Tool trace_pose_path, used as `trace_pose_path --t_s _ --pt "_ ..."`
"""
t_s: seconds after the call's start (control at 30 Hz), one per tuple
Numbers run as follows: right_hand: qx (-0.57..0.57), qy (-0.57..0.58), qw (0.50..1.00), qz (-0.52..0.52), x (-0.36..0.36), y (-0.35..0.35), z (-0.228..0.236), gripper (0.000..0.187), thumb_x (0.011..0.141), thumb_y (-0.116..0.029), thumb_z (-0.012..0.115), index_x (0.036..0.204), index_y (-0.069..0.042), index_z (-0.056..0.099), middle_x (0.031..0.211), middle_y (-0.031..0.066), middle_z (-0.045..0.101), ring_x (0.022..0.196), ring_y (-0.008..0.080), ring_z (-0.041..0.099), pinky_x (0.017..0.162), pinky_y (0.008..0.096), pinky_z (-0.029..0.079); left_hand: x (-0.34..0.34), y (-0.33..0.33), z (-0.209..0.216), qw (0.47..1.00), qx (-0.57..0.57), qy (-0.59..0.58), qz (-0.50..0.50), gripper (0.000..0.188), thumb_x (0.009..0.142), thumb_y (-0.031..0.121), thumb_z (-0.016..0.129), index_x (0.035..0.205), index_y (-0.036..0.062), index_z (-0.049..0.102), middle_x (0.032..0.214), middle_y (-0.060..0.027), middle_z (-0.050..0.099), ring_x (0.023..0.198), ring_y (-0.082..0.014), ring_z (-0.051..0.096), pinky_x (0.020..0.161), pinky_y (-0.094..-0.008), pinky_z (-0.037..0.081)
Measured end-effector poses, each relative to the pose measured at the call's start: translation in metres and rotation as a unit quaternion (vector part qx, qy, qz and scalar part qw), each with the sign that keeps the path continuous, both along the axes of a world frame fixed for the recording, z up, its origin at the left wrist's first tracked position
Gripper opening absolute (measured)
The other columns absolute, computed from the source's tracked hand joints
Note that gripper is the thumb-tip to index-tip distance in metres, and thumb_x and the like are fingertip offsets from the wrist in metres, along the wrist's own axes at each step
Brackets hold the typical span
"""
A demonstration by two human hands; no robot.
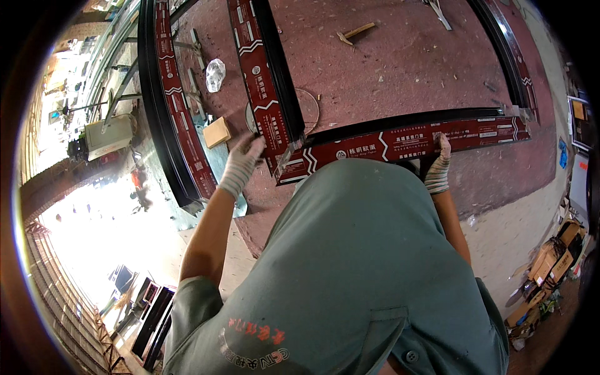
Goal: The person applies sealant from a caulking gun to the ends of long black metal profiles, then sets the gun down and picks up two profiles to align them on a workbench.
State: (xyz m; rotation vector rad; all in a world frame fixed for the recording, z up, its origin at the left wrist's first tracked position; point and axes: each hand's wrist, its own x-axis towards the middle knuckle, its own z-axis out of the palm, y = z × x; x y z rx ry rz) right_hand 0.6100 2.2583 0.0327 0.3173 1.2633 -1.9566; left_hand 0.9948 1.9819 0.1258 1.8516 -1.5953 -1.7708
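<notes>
A large black frame (pixel 381 142) with dark red printed film lies on a reddish worktable, its near bar close against my body. My right hand (pixel 437 167), in a striped knit glove, grips that near bar, with the thumb on the film and the other fingers hidden below. My left hand (pixel 240 167), gloved the same way and slightly blurred, is open beside the frame's near left corner. Its fingertips come close to the left bar's outer edge; whether they touch, I cannot tell. Clear tape (pixel 289 157) wraps that corner.
Left of the frame are a tan block (pixel 217 132), a crumpled clear plastic bag (pixel 215 75) and another black-and-red profile (pixel 181 119). A wooden-handled hammer (pixel 357 32) lies on the worktable (pixel 400 69) inside the frame. Cardboard (pixel 550 259) is piled at the right.
</notes>
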Motion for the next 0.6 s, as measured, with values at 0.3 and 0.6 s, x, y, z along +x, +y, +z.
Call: trace_pose_path --t_s 0.3,0.6 --pt "0.034 -0.025 0.998 0.040 0.007 -0.006 0.022 0.048 0.086 -0.049 0.063 0.117 -0.013 0.060 0.108 0.0068 0.063 0.104 0.0262 0.062 0.091 0.0460 0.053 -0.028 -0.027 0.009 0.999 -0.021 -0.020 -0.035 0.041 0.095 0.035 0.069 0.114 0.0004 0.063 0.086 -0.0019 0.067 0.067 -0.0105 0.060 0.057 -0.0259 0.052" --pt "0.040 0.025 0.995 0.085 0.009 0.003 0.002 0.060 0.085 -0.056 0.061 0.130 -0.016 0.055 0.123 0.0134 0.060 0.112 0.0308 0.061 0.094 0.0523 0.052 -0.019 -0.033 -0.004 1.000 0.012 0.006 -0.012 0.053 0.092 0.039 0.072 0.125 -0.0016 0.060 0.095 -0.0053 0.069 0.067 -0.0108 0.061 0.058 -0.0259 0.054"
